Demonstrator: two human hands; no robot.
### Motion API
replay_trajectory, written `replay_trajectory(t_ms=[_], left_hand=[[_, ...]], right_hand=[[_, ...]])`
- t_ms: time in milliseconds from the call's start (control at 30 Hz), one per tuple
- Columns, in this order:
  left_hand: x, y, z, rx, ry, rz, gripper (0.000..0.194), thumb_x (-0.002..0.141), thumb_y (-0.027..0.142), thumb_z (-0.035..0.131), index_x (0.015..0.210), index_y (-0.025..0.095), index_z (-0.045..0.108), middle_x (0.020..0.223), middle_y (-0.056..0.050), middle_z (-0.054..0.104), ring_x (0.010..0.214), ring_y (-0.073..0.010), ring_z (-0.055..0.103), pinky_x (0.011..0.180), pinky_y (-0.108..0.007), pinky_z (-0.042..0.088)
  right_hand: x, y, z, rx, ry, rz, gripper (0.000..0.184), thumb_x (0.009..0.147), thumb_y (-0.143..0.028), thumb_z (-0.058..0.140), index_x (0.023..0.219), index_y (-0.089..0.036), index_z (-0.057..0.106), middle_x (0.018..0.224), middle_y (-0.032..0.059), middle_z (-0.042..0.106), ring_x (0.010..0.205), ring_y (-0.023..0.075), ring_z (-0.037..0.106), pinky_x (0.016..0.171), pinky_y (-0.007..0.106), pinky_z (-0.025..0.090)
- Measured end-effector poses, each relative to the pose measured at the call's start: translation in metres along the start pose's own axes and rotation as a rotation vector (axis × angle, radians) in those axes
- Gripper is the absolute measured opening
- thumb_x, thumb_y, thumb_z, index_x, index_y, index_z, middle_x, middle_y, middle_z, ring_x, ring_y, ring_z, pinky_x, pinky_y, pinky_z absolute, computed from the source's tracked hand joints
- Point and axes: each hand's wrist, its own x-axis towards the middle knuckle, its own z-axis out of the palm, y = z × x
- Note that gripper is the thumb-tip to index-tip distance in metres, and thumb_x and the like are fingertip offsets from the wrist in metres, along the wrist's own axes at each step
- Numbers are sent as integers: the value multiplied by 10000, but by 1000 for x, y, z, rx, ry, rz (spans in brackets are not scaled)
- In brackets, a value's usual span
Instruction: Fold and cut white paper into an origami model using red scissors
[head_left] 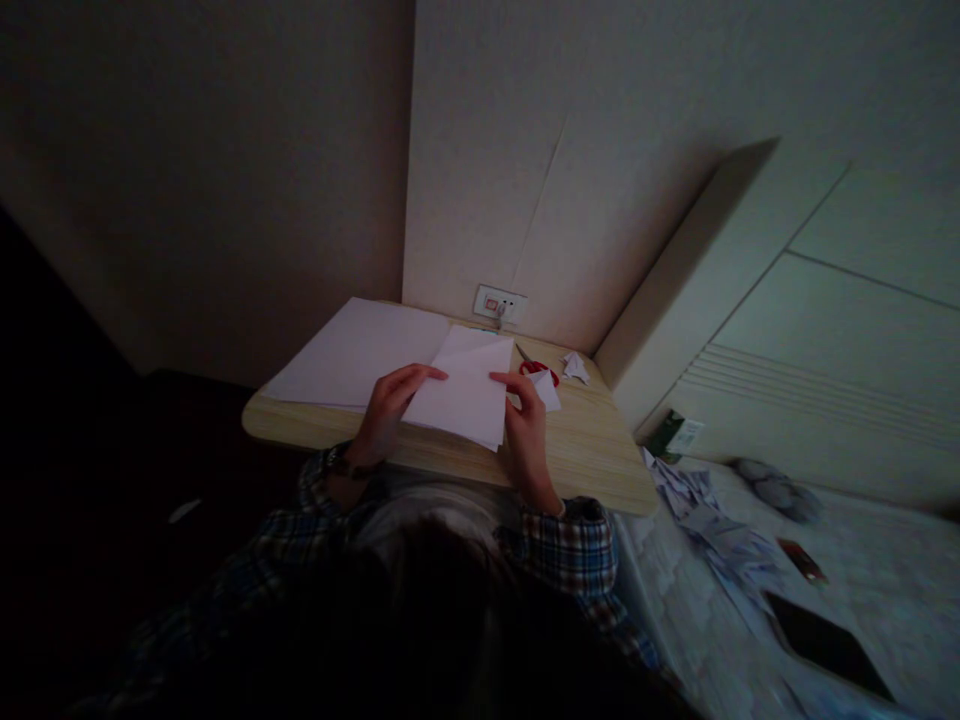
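Observation:
A folded sheet of white paper [466, 390] lies near the middle of the small wooden table, with its lower edges slightly apart. My left hand [390, 405] holds its left side, a fingertip resting on top. On the right side, my right hand [527, 425] grips the edge, one finger laid over the paper and the others curled beside it. To the left is a stack of large white paper [360, 350], partly under my left hand. Just beyond my right hand are red-handled scissors [551, 374] and a small folded paper piece [547, 391] overlapping them.
Another folded paper piece [575, 367] sits near the table's [600, 450] right edge. A wall socket [500, 303] with a plug is behind the table. On the mattress [675, 600] at right are crumpled paper strips [705, 515], a dark tablet-like object [825, 643] and a grey rounded item [776, 488].

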Motion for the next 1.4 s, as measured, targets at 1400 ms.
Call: replay_trajectory(t_ms=[1400], left_hand=[[3,-11,3,-196,-73,-196,498,653,338,721,1073,159,524,720,1,681,594,-152,612,541,-234,468]], right_hand=[[0,2,3,74,-129,147,212,790,-381,579,698,-193,610,620,-25,523,584,128,435,518,245,333]])
